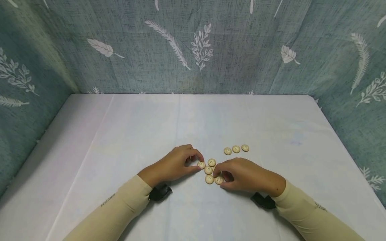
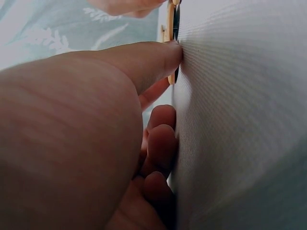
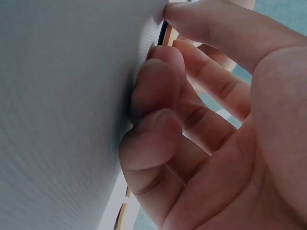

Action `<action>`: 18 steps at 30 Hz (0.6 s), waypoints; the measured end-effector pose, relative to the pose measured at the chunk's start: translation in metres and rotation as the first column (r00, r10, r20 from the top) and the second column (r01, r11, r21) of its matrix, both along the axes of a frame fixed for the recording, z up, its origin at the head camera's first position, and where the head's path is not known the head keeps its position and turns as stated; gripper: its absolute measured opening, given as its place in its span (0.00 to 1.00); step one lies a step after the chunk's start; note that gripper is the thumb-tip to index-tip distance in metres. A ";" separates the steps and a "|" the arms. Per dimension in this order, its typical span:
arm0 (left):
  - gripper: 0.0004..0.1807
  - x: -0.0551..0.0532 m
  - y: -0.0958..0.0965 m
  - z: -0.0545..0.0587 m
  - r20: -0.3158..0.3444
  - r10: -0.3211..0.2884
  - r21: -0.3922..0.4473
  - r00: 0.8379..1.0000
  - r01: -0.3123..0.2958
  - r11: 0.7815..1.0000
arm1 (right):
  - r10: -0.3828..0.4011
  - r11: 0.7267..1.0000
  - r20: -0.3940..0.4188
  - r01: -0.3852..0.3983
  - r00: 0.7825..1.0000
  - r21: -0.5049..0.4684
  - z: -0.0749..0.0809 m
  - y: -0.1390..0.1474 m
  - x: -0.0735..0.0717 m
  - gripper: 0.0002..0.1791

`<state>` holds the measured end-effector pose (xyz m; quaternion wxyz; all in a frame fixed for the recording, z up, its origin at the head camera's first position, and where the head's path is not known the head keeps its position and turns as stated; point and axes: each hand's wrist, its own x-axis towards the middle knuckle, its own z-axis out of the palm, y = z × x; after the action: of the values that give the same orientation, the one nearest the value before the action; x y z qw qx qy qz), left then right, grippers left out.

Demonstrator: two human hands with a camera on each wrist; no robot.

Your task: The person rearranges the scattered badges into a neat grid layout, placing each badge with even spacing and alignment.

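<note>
Small round cream discs with dark markings lie in a cluster on the white-covered table. My left hand [image 1: 178, 163] pinches the leftmost disc [image 1: 201, 165] between thumb and forefinger at the table surface. In the left wrist view its thumb [image 2: 165, 56] presses at the disc edge, the other fingers curled below. From the right, my right hand [image 1: 245, 174] has thumb and forefinger round the lower right disc [image 1: 219, 180]. Between the hands lie an upper disc [image 1: 211, 162], a middle disc [image 1: 208, 170] and a lower disc [image 1: 209, 179]. Another is mostly hidden by the right fingers.
Behind the right hand, three more discs form a slightly slanted row, with its left disc [image 1: 227, 151] nearest the cluster. A green leaf-patterned curtain [image 1: 235, 50] borders the white table [image 1: 135, 117] at the back and both sides. Each wrist carries a small black camera [image 1: 160, 192].
</note>
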<state>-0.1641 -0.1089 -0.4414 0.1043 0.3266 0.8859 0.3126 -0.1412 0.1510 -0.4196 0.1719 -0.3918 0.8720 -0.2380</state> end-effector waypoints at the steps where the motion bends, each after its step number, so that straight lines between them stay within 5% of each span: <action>1: 0.10 0.000 0.000 0.000 0.002 0.001 -0.001 1.000 -0.001 1.000 | 0.003 1.000 0.002 -0.003 1.000 -0.004 0.000 0.000 0.000 0.09; 18: 0.10 -0.001 0.001 0.002 0.014 0.006 -0.008 1.000 -0.006 1.000 | -0.014 1.000 0.022 0.013 1.000 0.013 0.000 0.000 -0.001 0.08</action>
<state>-0.1656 -0.1083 -0.4397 0.1109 0.3212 0.8874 0.3115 -0.1423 0.1507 -0.4196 0.1825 -0.3821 0.8742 -0.2377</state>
